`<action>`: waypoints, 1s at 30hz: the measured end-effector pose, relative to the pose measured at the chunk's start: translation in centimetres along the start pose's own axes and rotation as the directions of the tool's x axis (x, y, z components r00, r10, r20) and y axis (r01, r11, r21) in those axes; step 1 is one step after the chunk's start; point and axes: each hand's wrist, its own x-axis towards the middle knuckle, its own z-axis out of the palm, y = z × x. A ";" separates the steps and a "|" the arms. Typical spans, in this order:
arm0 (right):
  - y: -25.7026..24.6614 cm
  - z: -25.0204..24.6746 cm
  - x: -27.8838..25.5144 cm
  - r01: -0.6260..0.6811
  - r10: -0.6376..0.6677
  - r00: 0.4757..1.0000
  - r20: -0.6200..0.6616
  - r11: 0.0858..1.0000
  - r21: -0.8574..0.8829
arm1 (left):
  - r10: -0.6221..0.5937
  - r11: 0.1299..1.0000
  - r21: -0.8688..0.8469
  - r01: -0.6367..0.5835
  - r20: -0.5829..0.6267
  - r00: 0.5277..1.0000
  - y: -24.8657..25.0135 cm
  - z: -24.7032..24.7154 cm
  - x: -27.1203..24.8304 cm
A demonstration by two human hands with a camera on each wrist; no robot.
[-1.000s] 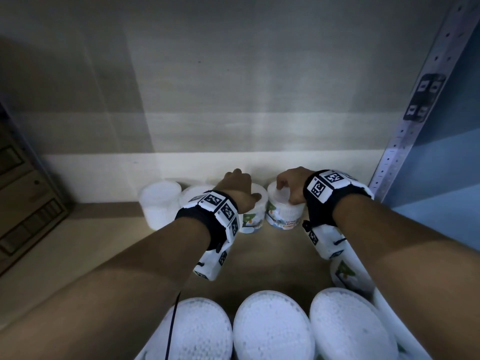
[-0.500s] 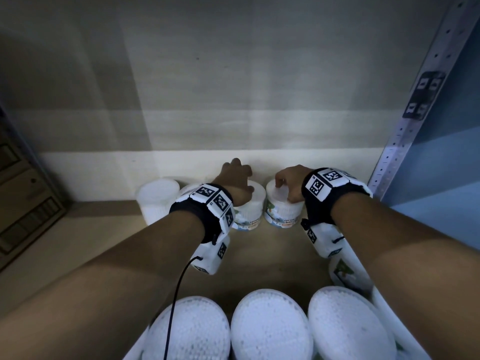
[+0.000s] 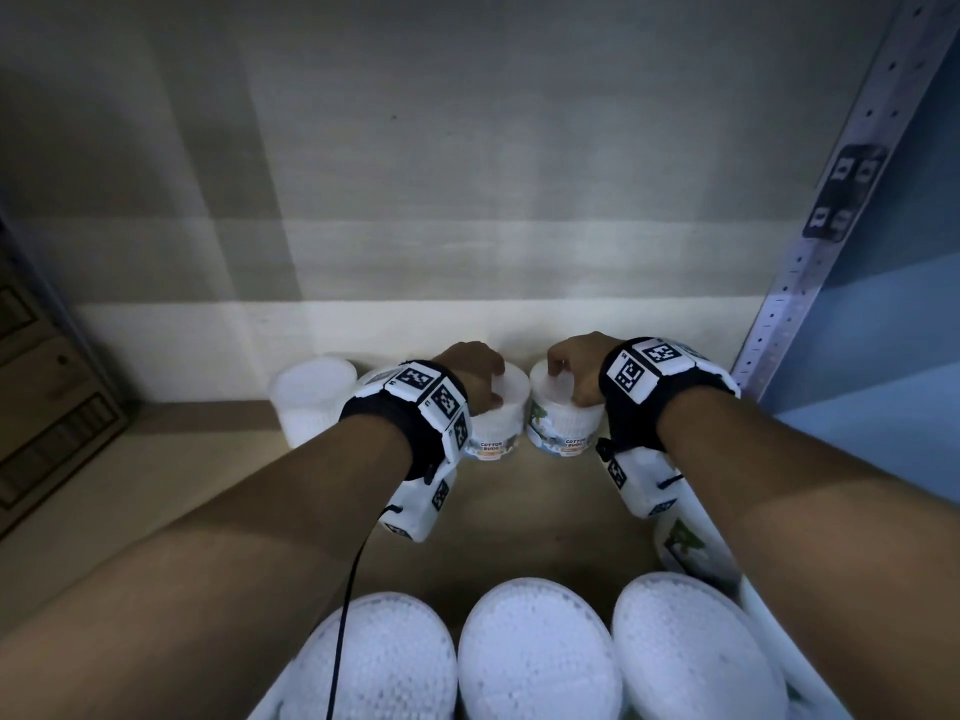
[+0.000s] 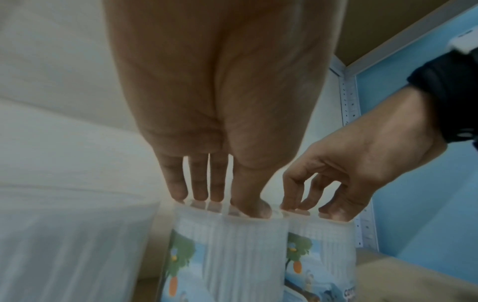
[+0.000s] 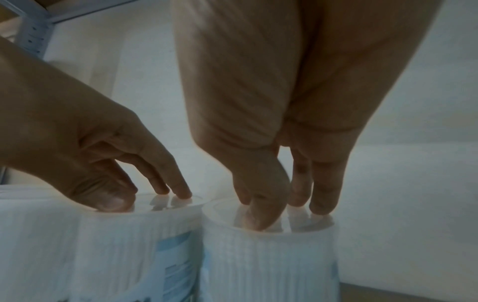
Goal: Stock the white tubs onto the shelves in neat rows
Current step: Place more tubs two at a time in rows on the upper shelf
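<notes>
Since a second before, both hands had slid the two labelled tubs slightly deeper, toward the shelf's back wall. A plain white tub stood leftmost. The left hand rested straight fingertips on its tub's lid; the right hand did likewise on the neighbouring tub, the two touching. Their contents looked like packed cotton buds, though dimly seen. Three front tubs showed white bud tips.
</notes>
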 end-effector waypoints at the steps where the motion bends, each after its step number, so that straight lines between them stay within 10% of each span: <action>1: 0.0 0.0 0.0 -0.006 0.006 1.000 0.002 1.000 -0.008 | 0.010 1.000 0.010 -0.010 0.007 1.000 -0.1 -0.1 0.1; 16: -1.9 -0.5 -7.6 0.043 -0.029 0.988 0.150 0.994 -0.096 | 0.033 0.965 0.242 -0.099 0.263 0.964 -0.3 3.4 1.6; 30: -2.4 1.4 -14.5 -0.006 -0.006 0.985 0.172 0.998 0.068 | 0.123 0.973 0.172 -0.156 0.188 0.974 5.5 0.3 -12.3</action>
